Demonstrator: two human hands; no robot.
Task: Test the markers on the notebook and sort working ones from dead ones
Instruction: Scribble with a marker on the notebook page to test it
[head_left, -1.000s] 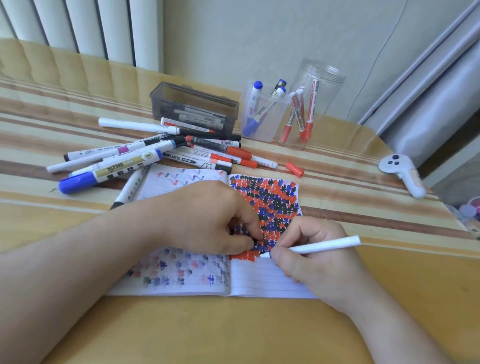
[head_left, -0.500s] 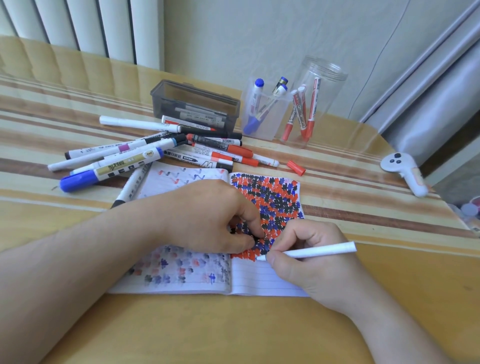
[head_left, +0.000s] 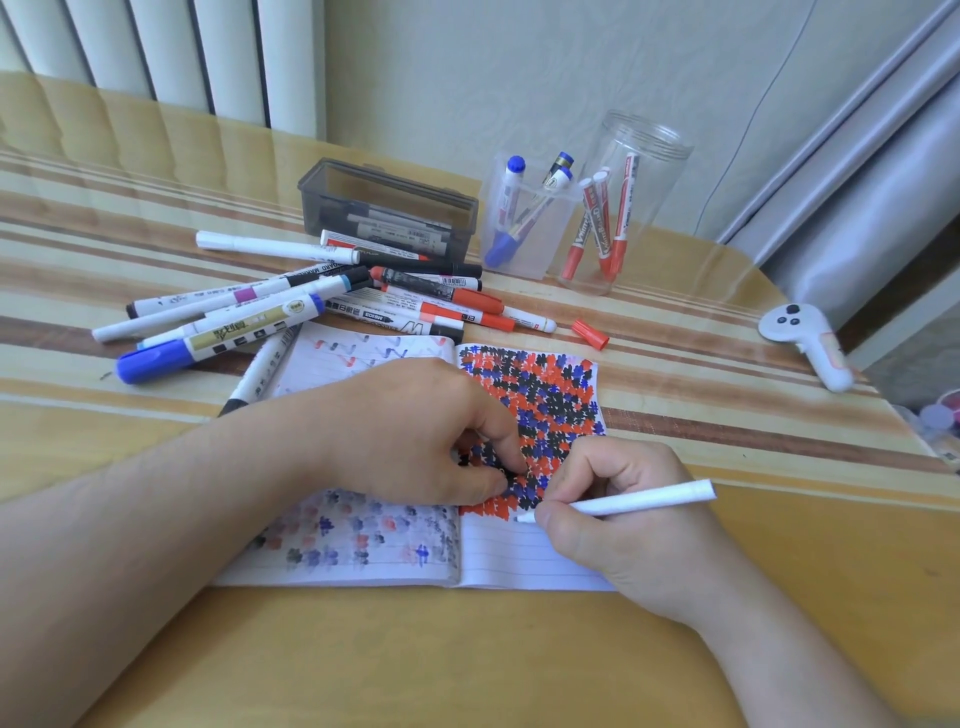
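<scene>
My right hand (head_left: 639, 525) pinches a white marker (head_left: 631, 501) between thumb and fingers, its tip touching the lined right page of the open notebook (head_left: 519, 564) just below the block of red, blue and black marks. My left hand (head_left: 415, 436) rests on the notebook's middle, fingers curled down onto the paper — whether they grip anything I cannot tell. The notebook lies flat on the counter (head_left: 467, 665). Behind it sprawls a loose pile of markers (head_left: 332, 306), with a stray red cap (head_left: 590, 333) just beside it. Further back stand a dark box (head_left: 387, 208), a clear cup with blue-capped markers (head_left: 524, 218) and a clear jar holding red markers (head_left: 618, 218) — a white controller (head_left: 805, 338) lies to the right.
</scene>
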